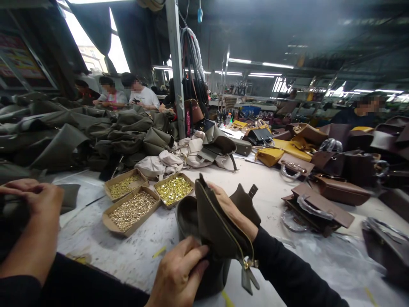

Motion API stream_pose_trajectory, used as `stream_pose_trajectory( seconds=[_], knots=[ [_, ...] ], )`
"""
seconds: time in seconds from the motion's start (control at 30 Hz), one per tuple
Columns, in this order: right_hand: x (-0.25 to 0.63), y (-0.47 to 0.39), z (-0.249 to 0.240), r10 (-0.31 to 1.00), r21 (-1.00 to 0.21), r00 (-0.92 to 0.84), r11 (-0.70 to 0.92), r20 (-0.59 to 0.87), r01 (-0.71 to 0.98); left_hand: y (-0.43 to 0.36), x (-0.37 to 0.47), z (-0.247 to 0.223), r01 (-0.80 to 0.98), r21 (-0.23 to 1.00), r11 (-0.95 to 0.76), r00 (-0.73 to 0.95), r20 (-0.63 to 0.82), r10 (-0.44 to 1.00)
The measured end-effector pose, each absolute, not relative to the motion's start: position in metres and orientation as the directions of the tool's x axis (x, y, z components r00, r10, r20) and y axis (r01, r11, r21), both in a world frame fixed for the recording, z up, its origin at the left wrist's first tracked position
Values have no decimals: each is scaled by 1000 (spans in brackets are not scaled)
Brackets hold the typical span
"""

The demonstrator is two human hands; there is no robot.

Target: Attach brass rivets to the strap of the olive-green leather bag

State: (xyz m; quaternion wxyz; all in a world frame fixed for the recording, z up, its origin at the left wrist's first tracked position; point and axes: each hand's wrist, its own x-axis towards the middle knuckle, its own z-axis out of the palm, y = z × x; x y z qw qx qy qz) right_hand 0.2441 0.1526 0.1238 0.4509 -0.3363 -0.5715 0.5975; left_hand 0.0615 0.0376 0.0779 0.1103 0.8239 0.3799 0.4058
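Observation:
A dark olive handbag stands open in front of me, its zippered section tilted upright. A gold zipper runs down its edge to a metal pull with leather tabs at the lower right. My right hand reaches into the bag behind the zippered panel and grips it; its fingertips are mostly hidden. At the bag's near side my left hand is closed, thumb and fingers pinched against the bag's edge. Whether a small part sits between those fingertips cannot be seen. A strap tab sticks up at the bag's right.
Cardboard trays of small gold metal fittings lie left of the bag. A co-worker's hands work at the far left. Olive bags are heaped behind, with brown bags at right. A metal post rises from the table.

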Motion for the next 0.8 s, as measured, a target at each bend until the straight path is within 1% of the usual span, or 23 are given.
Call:
stream_pose_trajectory(
  seconds=[0.03, 0.07, 0.1, 0.13, 0.17, 0.2, 0.23, 0.27, 0.3, 0.4, 0.43, 0.47, 0.57, 0.6, 0.63, 0.67, 0.7, 0.8],
  knots=[
    [238, 154, 124, 919, -990, -374, 95, 128, -106, 37, 61, 77, 539, 493, -683, 369, 591, 718],
    [234, 154, 125, 910, -988, -387, 152, 148, -20, 37, 59, 77, 542, 498, -677, 356, 593, 722],
    [232, 154, 124, 896, -965, -415, 228, 156, 129, 36, 58, 76, 546, 505, -669, 349, 588, 729],
    [232, 153, 123, 884, -899, -447, 303, 141, 316, 35, 57, 75, 555, 510, -657, 348, 576, 740],
    [233, 152, 121, 878, -786, -468, 361, 105, 502, 34, 56, 74, 566, 511, -647, 348, 564, 749],
    [236, 151, 119, 879, -649, -474, 392, 54, 653, 33, 55, 73, 576, 506, -641, 345, 561, 753],
    [238, 150, 116, 886, -523, -463, 397, 3, 755, 32, 54, 73, 582, 500, -642, 342, 566, 750],
    [241, 150, 114, 895, -436, -445, 387, -33, 812, 31, 54, 73, 578, 492, -651, 343, 577, 741],
    [243, 151, 113, 903, -399, -426, 372, -51, 838, 31, 54, 74, 568, 484, -666, 347, 593, 727],
    [252, 153, 116, 907, -384, -418, 369, -51, 847, 31, 55, 76, 544, 479, -689, 361, 608, 707],
    [256, 152, 120, 904, -400, -426, 376, -39, 836, 32, 55, 76, 547, 479, -686, 366, 600, 711],
    [261, 150, 126, 897, -445, -440, 384, -26, 809, 33, 55, 76, 556, 479, -679, 369, 590, 718],
    [280, 136, 145, 845, -661, -535, 393, -15, 639, 36, 53, 75, 587, 482, -650, 368, 557, 745],
    [285, 130, 150, 824, -708, -567, 386, -25, 592, 36, 53, 75, 591, 488, -643, 367, 547, 752],
    [289, 123, 152, 810, -720, -585, 382, -41, 579, 37, 52, 75, 589, 494, -640, 369, 540, 757],
    [291, 117, 153, 813, -697, -580, 384, -57, 606, 38, 53, 75, 580, 500, -643, 372, 539, 755],
    [292, 112, 152, 834, -648, -549, 383, -65, 659, 39, 53, 76, 565, 505, -653, 381, 542, 749],
    [284, 107, 138, 906, -479, -423, 362, -21, 799, 41, 54, 77, 507, 515, -692, 409, 563, 718]
  ],
)
